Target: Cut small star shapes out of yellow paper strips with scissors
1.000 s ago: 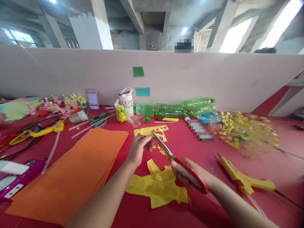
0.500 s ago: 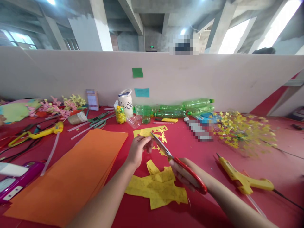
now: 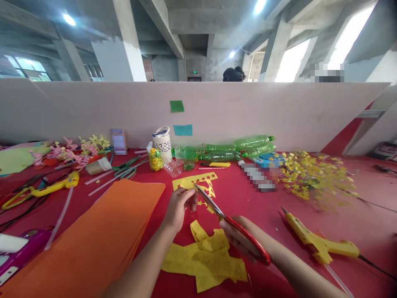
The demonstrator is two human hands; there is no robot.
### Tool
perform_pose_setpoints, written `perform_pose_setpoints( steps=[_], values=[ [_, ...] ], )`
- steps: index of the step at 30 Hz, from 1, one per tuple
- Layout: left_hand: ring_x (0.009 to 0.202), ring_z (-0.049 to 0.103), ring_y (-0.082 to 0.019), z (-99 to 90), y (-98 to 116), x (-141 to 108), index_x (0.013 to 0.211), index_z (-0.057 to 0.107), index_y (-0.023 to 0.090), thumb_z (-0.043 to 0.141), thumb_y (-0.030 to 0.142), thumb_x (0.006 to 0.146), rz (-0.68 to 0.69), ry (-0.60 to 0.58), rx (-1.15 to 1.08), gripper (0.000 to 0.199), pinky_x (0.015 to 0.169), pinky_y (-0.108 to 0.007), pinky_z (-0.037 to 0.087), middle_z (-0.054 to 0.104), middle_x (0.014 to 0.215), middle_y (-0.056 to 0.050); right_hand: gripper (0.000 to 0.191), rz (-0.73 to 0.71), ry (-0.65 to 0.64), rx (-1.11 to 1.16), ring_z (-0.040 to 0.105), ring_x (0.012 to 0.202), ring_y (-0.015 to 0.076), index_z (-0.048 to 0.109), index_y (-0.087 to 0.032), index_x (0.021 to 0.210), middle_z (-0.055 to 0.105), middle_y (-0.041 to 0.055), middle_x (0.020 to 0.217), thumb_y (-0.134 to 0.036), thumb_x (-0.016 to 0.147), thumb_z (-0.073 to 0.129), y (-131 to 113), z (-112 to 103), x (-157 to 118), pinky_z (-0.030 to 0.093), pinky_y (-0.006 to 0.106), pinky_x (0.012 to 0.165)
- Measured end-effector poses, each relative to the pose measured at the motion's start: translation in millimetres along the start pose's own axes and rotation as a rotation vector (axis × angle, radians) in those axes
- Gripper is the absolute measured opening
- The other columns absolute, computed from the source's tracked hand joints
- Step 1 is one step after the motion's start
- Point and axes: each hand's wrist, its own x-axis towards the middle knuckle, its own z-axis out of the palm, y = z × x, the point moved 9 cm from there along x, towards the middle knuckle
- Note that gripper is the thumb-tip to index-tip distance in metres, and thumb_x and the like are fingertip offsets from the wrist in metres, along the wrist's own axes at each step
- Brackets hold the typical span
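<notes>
My left hand (image 3: 177, 209) pinches a piece of yellow sheet (image 3: 187, 182) between thumb and fingers. My right hand (image 3: 238, 232) is wrapped round red-handled scissors (image 3: 248, 239), and their blade tips touch or nearly touch the yellow piece by my left fingertips. Just beyond, a yellow strip with star-shaped holes (image 3: 211, 177) lies on the red tabletop. Small yellow stars (image 3: 203, 203) are scattered between the hands, partly hidden by the scissors. Larger crumpled yellow offcuts (image 3: 206, 258) lie nearer to me, below both hands.
Orange sheets (image 3: 102, 231) are stacked at the left. A yellow glue gun (image 3: 316, 240) lies at the right, below a bunch of yellow star sprays (image 3: 310, 178). Green bottles (image 3: 223, 155), a white cup (image 3: 161, 142) and a yellow cutter (image 3: 219, 164) line the back, before a pale partition (image 3: 248, 111).
My view has tilted up slightly, so the table sits lower in the picture. Both hands keep nearly the same pose, with the scissors still at the yellow piece.
</notes>
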Motion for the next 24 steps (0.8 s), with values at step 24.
perform_pose_setpoints(
  steps=[24],
  values=[
    [0.046,0.049,-0.007,-3.6,4.7,4.3,0.069,0.051,0.018,0.06,0.029,0.078,0.038,-0.016,0.018,0.017,0.045,-0.019,0.036,0.059,0.058,0.003,0.045,0.034,0.062,-0.156,0.031,0.031,0.0041,0.039,-0.02,0.06,0.035,-0.009,0.042,-0.053,0.084,0.057,-7.7,-12.3,-3.4,0.023,0.017,0.032]
  ],
)
